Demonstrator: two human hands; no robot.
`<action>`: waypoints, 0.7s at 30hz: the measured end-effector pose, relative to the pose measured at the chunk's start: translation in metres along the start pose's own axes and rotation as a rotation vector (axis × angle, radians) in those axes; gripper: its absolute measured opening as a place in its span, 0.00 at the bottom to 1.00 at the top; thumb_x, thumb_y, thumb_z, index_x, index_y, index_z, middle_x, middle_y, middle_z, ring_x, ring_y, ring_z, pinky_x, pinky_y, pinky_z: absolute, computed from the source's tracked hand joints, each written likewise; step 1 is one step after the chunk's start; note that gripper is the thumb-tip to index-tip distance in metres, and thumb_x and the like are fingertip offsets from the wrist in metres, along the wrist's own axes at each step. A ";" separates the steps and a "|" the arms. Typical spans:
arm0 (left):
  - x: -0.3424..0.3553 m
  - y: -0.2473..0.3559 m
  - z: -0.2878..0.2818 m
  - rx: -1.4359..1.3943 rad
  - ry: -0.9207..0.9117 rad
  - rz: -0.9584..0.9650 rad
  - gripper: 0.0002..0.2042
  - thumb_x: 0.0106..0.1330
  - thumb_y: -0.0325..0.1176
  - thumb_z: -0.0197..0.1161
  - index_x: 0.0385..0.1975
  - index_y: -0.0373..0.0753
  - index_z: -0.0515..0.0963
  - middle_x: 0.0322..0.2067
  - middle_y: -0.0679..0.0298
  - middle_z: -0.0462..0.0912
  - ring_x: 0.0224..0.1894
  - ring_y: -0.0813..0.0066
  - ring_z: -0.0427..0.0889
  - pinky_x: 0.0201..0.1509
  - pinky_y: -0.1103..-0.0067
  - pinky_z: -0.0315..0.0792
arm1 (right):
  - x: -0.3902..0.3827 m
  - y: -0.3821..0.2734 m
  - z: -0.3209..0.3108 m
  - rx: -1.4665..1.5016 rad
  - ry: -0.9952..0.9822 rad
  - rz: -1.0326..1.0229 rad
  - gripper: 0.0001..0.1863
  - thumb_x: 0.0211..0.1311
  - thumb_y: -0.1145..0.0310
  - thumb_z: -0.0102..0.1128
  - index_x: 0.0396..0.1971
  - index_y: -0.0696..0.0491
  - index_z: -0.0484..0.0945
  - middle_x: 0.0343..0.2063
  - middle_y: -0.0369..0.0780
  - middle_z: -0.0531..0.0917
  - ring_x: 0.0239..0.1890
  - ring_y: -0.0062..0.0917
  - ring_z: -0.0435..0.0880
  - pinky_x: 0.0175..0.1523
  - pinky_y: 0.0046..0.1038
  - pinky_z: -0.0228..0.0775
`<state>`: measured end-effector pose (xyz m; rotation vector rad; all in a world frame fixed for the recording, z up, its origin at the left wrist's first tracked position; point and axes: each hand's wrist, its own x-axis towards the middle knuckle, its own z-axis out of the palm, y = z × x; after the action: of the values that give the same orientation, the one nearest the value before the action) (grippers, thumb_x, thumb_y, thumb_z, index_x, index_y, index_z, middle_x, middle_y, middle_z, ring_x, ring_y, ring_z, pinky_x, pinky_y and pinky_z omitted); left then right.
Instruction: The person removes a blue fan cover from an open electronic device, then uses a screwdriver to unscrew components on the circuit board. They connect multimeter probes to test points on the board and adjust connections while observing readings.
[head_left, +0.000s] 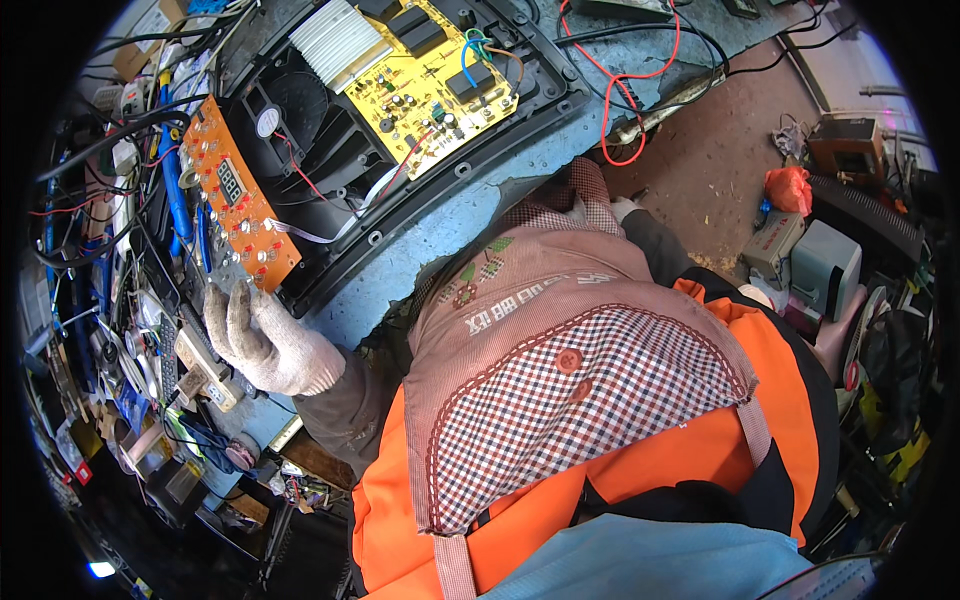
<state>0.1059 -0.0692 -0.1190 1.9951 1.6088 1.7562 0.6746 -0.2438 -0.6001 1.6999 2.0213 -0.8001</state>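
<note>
My left hand [270, 345], in a soiled white knit glove, is at the lower end of an orange control circuit board [232, 195]. Its fingertips close on the board's lower edge, beside a small translucent piece [232, 273]. The board carries a digit display and several small buttons. From it, a white ribbon cable [300, 232] runs to a black appliance housing [400, 205] on the bench, which holds a yellow circuit board [440, 95], a metal heat sink [338, 38] and a round fan [285, 110]. Only a bit of my right hand [624, 208] shows past the apron; its fingers are hidden.
Tools and cables [130, 250] crowd the bench's left side, with a blue-handled tool [170, 170] among them. A red wire loop [606, 110] hangs over the edge of the blue workbench [440, 240]. Boxes [825, 262] and an orange-red bag [788, 190] stand at right.
</note>
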 end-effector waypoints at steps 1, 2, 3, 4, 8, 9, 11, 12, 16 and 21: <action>0.000 0.001 0.002 -0.011 0.004 -0.019 0.11 0.76 0.16 0.64 0.54 0.30 0.84 0.68 0.49 0.76 0.71 0.53 0.78 0.73 0.64 0.78 | -0.001 0.002 0.001 0.012 -0.008 0.022 0.21 0.78 0.57 0.49 0.57 0.46 0.88 0.53 0.49 0.90 0.57 0.45 0.88 0.63 0.43 0.79; 0.000 0.003 0.000 0.086 -0.019 0.047 0.11 0.76 0.16 0.64 0.54 0.30 0.84 0.68 0.47 0.76 0.71 0.51 0.78 0.73 0.63 0.78 | -0.006 0.002 0.005 0.056 -0.015 0.073 0.21 0.78 0.56 0.49 0.57 0.46 0.88 0.53 0.49 0.90 0.57 0.45 0.88 0.63 0.44 0.79; 0.002 0.007 -0.003 0.185 -0.045 0.127 0.11 0.76 0.16 0.63 0.55 0.29 0.84 0.68 0.46 0.76 0.71 0.49 0.78 0.72 0.63 0.78 | -0.007 -0.003 -0.005 0.141 -0.008 0.141 0.24 0.75 0.53 0.51 0.59 0.49 0.87 0.56 0.51 0.89 0.59 0.47 0.87 0.65 0.44 0.78; 0.006 0.011 -0.005 0.276 -0.061 0.211 0.11 0.76 0.16 0.63 0.55 0.29 0.84 0.68 0.45 0.76 0.71 0.48 0.78 0.72 0.63 0.78 | -0.015 -0.015 -0.019 0.274 0.000 0.246 0.27 0.73 0.49 0.54 0.60 0.52 0.86 0.58 0.53 0.87 0.62 0.49 0.86 0.67 0.43 0.77; 0.004 0.053 -0.005 0.220 -0.178 0.514 0.17 0.66 0.14 0.67 0.55 0.29 0.84 0.63 0.43 0.81 0.67 0.40 0.80 0.72 0.52 0.75 | -0.047 -0.046 -0.077 0.960 0.274 0.695 0.34 0.70 0.49 0.62 0.65 0.60 0.83 0.62 0.59 0.86 0.67 0.53 0.84 0.70 0.40 0.75; 0.003 0.061 -0.003 0.163 -0.320 0.498 0.17 0.62 0.17 0.71 0.52 0.30 0.85 0.60 0.44 0.83 0.64 0.42 0.82 0.69 0.53 0.77 | -0.049 -0.047 -0.084 1.053 0.353 0.664 0.29 0.72 0.57 0.59 0.65 0.62 0.82 0.59 0.61 0.86 0.64 0.54 0.85 0.68 0.41 0.77; 0.018 0.101 0.027 0.162 -0.586 0.622 0.18 0.57 0.22 0.74 0.49 0.33 0.87 0.56 0.46 0.85 0.59 0.45 0.84 0.65 0.55 0.78 | -0.055 -0.052 -0.104 1.082 0.540 0.611 0.24 0.75 0.66 0.57 0.64 0.62 0.81 0.56 0.61 0.87 0.60 0.54 0.86 0.64 0.43 0.78; 0.024 0.108 0.044 0.159 -0.673 0.689 0.18 0.55 0.24 0.76 0.47 0.35 0.87 0.55 0.47 0.85 0.57 0.46 0.84 0.63 0.56 0.79 | -0.063 -0.060 -0.120 1.026 0.645 0.598 0.23 0.74 0.67 0.57 0.63 0.61 0.82 0.54 0.60 0.87 0.58 0.54 0.87 0.64 0.43 0.79; 0.024 0.094 0.059 0.326 -0.853 0.662 0.20 0.57 0.23 0.73 0.52 0.38 0.86 0.62 0.50 0.83 0.63 0.44 0.82 0.70 0.54 0.75 | -0.116 -0.119 -0.241 0.932 0.844 0.365 0.20 0.70 0.70 0.59 0.59 0.58 0.85 0.47 0.57 0.89 0.51 0.56 0.88 0.59 0.45 0.80; 0.053 0.094 0.068 0.291 -0.910 0.704 0.14 0.59 0.26 0.71 0.46 0.38 0.87 0.58 0.54 0.84 0.59 0.49 0.83 0.64 0.56 0.77 | -0.165 -0.159 -0.333 0.441 1.222 -0.231 0.10 0.57 0.78 0.71 0.39 0.54 0.85 0.32 0.47 0.86 0.35 0.47 0.86 0.41 0.44 0.79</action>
<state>0.2076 -0.0387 -0.0491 3.0566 0.9228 0.4129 0.5754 -0.1733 -0.2147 2.6352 2.9910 -0.2168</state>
